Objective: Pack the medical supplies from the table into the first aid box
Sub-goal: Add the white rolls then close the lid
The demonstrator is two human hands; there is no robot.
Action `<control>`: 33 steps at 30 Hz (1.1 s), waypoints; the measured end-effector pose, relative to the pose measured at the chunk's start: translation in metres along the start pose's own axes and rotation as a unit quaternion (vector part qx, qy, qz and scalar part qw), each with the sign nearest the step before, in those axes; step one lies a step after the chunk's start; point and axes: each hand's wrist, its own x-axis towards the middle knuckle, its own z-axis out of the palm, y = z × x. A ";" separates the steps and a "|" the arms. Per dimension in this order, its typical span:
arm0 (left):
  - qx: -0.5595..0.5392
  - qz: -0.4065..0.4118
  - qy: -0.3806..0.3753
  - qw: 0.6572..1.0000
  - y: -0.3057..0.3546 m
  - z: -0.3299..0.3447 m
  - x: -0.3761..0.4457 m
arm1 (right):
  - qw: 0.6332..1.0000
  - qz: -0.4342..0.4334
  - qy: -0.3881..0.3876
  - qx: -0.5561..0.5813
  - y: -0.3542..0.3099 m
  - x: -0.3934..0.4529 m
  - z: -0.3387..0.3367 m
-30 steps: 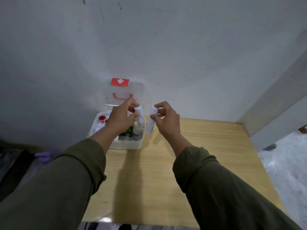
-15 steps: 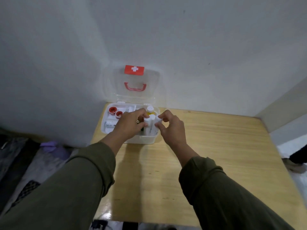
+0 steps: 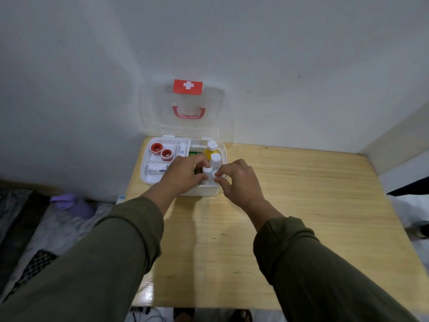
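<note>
Standing two small white bottles (image 3: 207, 174) upright in the first aid box's (image 3: 204, 190) right compartment, at 12 o'clock on the surface (image 3: 301, 205), both hands, left (image 3: 183, 175) and right (image 3: 236, 180), pinch them so they likely fit beside taller bottles (image 3: 214, 159).

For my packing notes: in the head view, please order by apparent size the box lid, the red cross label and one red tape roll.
1. Clear lid
2. Red cross label
3. Red tape roll, smallest
</note>
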 end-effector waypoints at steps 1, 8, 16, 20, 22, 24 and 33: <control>-0.003 0.003 -0.004 1.000 0.000 -0.001 0.000 | 1.000 -0.006 0.006 -0.001 0.000 0.000 0.000; -0.028 0.017 -0.017 0.999 0.006 -0.010 -0.003 | 0.997 -0.022 0.069 0.008 -0.009 0.011 -0.015; 0.122 0.062 0.177 0.975 0.002 -0.085 0.010 | 0.995 -0.035 0.088 -0.044 -0.044 0.067 -0.041; 0.182 0.049 0.236 0.953 -0.003 -0.124 0.025 | 0.990 -0.033 0.105 -0.084 -0.058 0.096 -0.046; 0.191 0.036 0.221 0.956 -0.006 -0.136 0.032 | 0.988 -0.032 0.112 -0.102 -0.064 0.108 -0.047; 0.206 0.034 0.206 0.956 -0.011 -0.142 0.038 | 0.986 -0.028 0.114 -0.122 -0.069 0.119 -0.046; 0.200 0.057 0.180 0.961 -0.025 -0.143 0.053 | 0.971 -0.027 0.135 -0.194 -0.074 0.149 -0.038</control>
